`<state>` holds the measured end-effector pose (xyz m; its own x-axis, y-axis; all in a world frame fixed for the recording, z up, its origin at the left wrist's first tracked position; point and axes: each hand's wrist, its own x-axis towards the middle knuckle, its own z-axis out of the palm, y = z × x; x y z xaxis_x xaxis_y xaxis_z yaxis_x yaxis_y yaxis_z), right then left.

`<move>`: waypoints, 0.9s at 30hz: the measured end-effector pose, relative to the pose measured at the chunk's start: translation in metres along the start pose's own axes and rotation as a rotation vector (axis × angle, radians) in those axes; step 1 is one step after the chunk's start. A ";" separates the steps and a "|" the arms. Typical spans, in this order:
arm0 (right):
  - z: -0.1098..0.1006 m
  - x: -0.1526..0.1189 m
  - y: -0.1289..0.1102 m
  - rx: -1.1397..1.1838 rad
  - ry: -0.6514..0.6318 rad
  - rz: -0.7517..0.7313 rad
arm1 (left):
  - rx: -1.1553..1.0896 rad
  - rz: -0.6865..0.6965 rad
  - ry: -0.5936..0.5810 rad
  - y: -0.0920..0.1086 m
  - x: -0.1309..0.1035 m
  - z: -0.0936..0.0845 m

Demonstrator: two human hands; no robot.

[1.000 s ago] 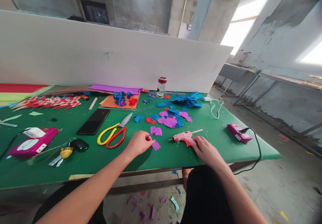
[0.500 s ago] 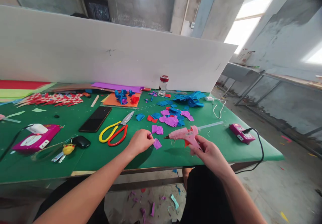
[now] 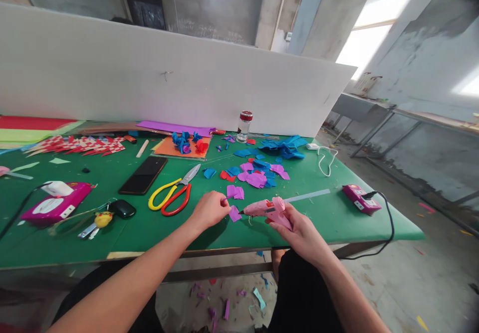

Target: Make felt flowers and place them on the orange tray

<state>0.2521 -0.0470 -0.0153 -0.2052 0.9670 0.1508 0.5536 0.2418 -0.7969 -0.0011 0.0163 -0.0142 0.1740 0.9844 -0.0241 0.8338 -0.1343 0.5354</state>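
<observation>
My right hand [image 3: 299,227] is wrapped round the handle of a pink hot glue gun [image 3: 262,208], a clear glue stick [image 3: 309,195] jutting from its back. The gun's dark nozzle points left, at the edge of a purple paper piece [image 3: 235,214] on the table. My left hand [image 3: 211,209] is closed in a pinch; a thin bit of purple paper [image 3: 224,201] shows at the fingertips, the rest hidden. Just beyond lies another purple piece [image 3: 235,192]. Left of that hand are scissors [image 3: 175,193] with one yellow and one red handle.
Blue, red and purple scraps [image 3: 258,173] spread behind my hands, near a red-lidded glass jar [image 3: 244,127]. A phone [image 3: 143,175] and keys with a yellow figure [image 3: 103,219] lie left. A corded purple power strip [image 3: 361,199] sits near the green table's right edge.
The glue gun has shifted slightly left and down and rolled over, bringing its nozzle to the nearer purple piece. My left hand has stayed almost in place.
</observation>
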 end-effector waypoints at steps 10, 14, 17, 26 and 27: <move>-0.001 -0.001 -0.008 -0.148 -0.059 -0.050 | 0.020 -0.003 -0.002 0.001 0.001 -0.001; 0.001 0.000 -0.011 -0.133 -0.092 -0.056 | 0.021 0.000 -0.003 0.001 0.000 0.000; 0.002 0.000 -0.012 -0.165 -0.103 -0.049 | 0.025 -0.004 -0.004 0.002 0.000 -0.001; 0.002 -0.001 -0.014 -0.222 -0.099 -0.080 | 0.033 -0.015 -0.016 0.004 -0.001 -0.003; 0.002 -0.001 -0.014 -0.223 -0.099 -0.083 | 0.034 -0.016 -0.016 0.004 -0.001 -0.003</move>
<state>0.2430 -0.0518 -0.0052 -0.3294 0.9332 0.1436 0.6939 0.3424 -0.6335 0.0008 0.0151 -0.0097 0.1690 0.9845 -0.0461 0.8537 -0.1228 0.5061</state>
